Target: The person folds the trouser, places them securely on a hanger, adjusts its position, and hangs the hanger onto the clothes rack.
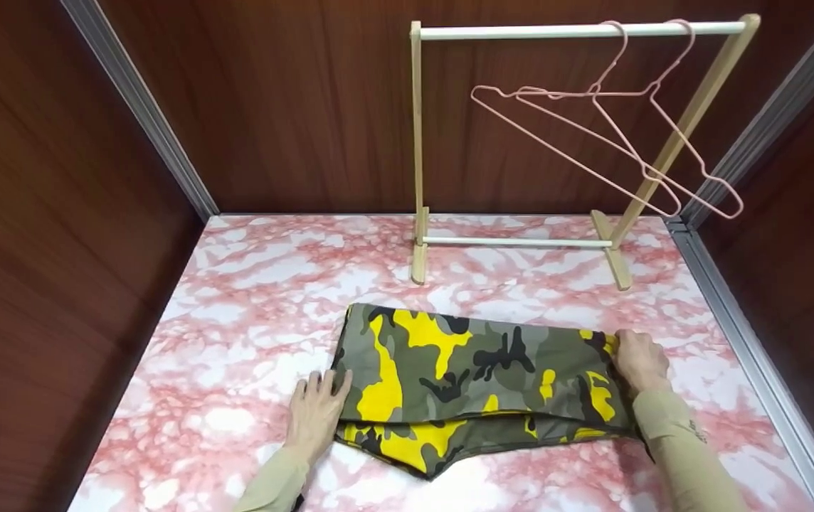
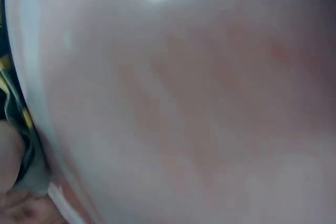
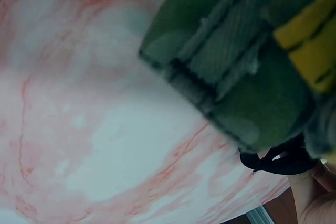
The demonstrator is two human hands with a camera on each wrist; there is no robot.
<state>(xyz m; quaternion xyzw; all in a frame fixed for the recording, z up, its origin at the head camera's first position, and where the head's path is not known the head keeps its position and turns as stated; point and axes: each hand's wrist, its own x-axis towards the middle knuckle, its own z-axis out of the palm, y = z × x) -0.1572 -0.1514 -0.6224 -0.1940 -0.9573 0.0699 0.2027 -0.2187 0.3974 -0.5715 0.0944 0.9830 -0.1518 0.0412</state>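
From the head view, we look down on a folded camouflage garment [image 1: 478, 370] in grey-green, black and yellow, lying flat on the pink-and-white marbled tabletop [image 1: 236, 320], between our two hands. Our left hand [image 1: 313, 416] is at its left edge, fingers extended and a little spread, with the innermost touching the cloth and the others reaching onto the surface just beside it. Our right hand [image 1: 643, 361] grips the right edge near the upper corner, fingers curled over the fabric. A lower layer of the garment shows below the top fold, dipping to a point on our side. Behind it, well apart from the hands, stands a wooden rack [image 1: 418, 128] with two pink hangers [image 1: 625, 43] on its white rail.

From the left wrist, we see mostly blurred tabletop; a strip of the garment and part of the hand show at the left edge, too little to tell the grip.

From the right wrist, the garment's stitched edge fills the upper right, a black loop [image 3: 294, 163] below it; we cannot tell the hold from the bit of hand showing at the lower right.
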